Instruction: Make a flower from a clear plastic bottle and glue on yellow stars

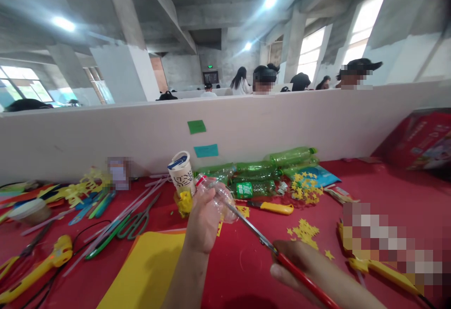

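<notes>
At the left, a stack of coloured paper sheets with bright yellow on top point(141, 269) lies on the red-covered table point(232, 264). Next, the left hand point(202, 220) grips a clear, rounded plastic bottle piece with a red band at its neck point(225, 202), held above the table. Long metal scissors with red handles point(262, 240) reach it from the right, where the right hand point(303, 263) is closed around the handles. Short, slow snips should suit the slick curve, the left fingers supporting without squashing and clear of the blades.
</notes>
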The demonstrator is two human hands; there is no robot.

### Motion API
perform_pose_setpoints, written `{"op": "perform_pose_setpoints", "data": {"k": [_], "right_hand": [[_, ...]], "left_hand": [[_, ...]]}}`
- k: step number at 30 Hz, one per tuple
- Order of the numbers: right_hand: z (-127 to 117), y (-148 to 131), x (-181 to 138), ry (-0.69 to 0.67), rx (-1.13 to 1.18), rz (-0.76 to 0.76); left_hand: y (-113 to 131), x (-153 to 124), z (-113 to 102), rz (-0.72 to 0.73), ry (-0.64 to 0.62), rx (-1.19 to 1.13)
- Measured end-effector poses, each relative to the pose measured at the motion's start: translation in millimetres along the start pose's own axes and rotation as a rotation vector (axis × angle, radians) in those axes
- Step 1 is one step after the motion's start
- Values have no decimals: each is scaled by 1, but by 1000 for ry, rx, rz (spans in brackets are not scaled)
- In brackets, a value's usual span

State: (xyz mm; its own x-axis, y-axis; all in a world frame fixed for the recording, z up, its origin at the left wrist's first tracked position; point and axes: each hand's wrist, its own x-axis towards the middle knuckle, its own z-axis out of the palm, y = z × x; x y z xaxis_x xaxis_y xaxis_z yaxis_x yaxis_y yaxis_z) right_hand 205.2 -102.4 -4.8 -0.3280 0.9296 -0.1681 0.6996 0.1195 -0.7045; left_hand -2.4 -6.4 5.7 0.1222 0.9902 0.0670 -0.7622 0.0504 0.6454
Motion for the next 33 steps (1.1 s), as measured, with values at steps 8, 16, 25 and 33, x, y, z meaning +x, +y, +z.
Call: {"op": "perform_pose_setpoints", "data": {"k": [8, 16, 25, 33], "right_hand": [[-2, -4, 8, -37, 60, 85], [0, -7, 10, -23, 102, 120], [-4, -6, 3, -69, 112, -7], [-2, -6, 4, -89, 74, -21]], "left_hand": [[-1, 0, 0, -15, 10, 28], [3, -1, 2, -11, -23, -6], [0, 3, 1, 10, 7, -3], [-5, 2, 2, 43, -74, 64]]}}
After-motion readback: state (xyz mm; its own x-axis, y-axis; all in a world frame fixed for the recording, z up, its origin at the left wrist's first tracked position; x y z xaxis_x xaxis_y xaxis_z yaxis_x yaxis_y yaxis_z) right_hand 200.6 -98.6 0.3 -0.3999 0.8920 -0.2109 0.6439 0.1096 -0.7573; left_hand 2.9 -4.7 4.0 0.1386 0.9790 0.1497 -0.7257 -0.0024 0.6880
